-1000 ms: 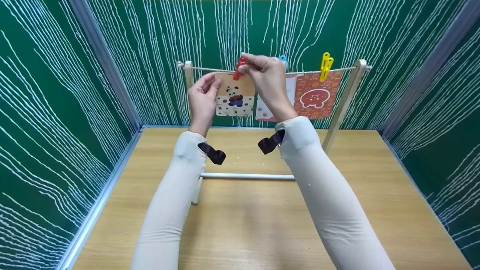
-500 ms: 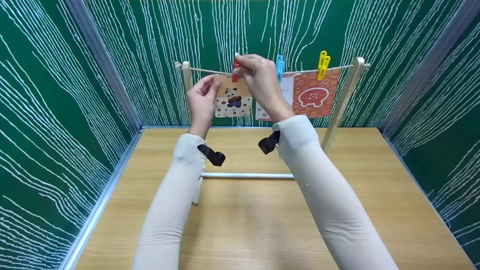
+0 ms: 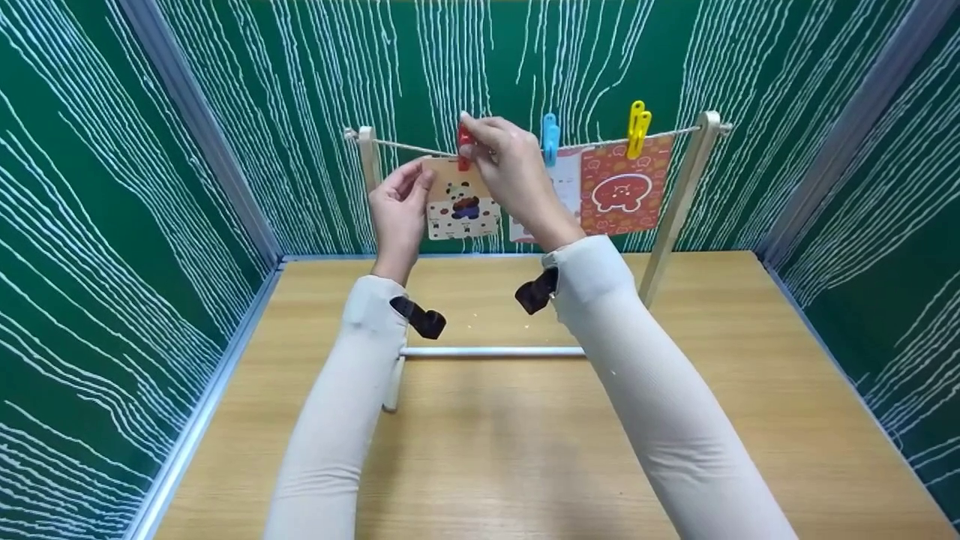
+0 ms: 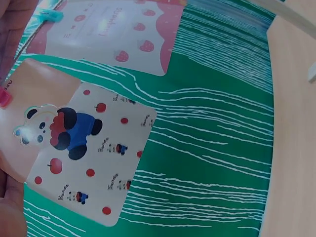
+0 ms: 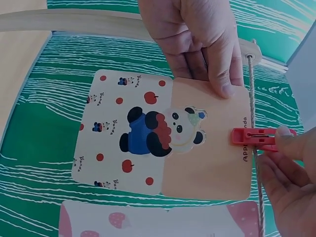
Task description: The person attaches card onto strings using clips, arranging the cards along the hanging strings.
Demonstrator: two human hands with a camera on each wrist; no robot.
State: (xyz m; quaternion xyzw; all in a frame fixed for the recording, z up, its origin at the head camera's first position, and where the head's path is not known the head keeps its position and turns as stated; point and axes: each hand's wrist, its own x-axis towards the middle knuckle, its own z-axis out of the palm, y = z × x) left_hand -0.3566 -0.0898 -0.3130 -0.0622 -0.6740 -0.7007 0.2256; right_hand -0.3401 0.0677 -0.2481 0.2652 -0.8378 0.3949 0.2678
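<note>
Head view shows us, starting from the left, the white wooden post of a small drying rack [image 3: 367, 154] standing on the pale wood bench [image 3: 487, 450], with a thin string line [image 3: 397, 145] running off its top. Just right of the post our left hand [image 3: 397, 206] pinches the left edge of the panda-print card [image 3: 461, 210] between thumb and fingertips, holding it up against the line; the right wrist view confirms the thumb [image 5: 224, 74] pressed on the card's peach half [image 5: 207, 163].

Next comes the red plastic clothespin [image 3: 464, 146], sitting over the card's top edge at the line. Our right hand [image 3: 510, 169] is clamped on its upper end with thumb and forefinger. A second ago that peg leaned at a slant across the string; now it stands closer to upright, and the right wrist view shows its tips [image 5: 247, 136] biting over both string and card. We judge the pinning nearly done, though neither hand has let go.

Further right hang the strawberry-print card [image 3: 559, 187] under a blue clothespin [image 3: 550, 139], then the orange cartoon-face card [image 3: 622, 191] under a yellow clothespin [image 3: 637, 127], and last the rack's right post [image 3: 682, 195]. Compared with the earlier frames the whole rack sits slightly left in our view.
</note>
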